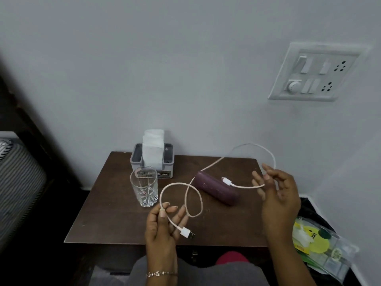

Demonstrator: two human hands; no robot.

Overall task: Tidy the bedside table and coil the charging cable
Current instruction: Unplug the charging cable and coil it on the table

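Lower centre: left hand [162, 226], bracelet [161, 273] at the wrist, pinching the pale charging cable [194, 195] between thumb and forefinger, USB plug [187, 232] dangling just below the fingers. Right of centre: right hand [276, 195], fingers loosely spread, nipping the cable near its small connector [226, 181], which hangs over the purple case [216, 190]. Between the hands, one loop above the brown bedside table [115, 219]; another arching up at right against the wall. Farther back: clear glass [144, 186], then grey holder [152, 162] with white tissues. Upper right: switch panel [317, 72]. Lower right corner: plastic packet [317, 244] on the floor.
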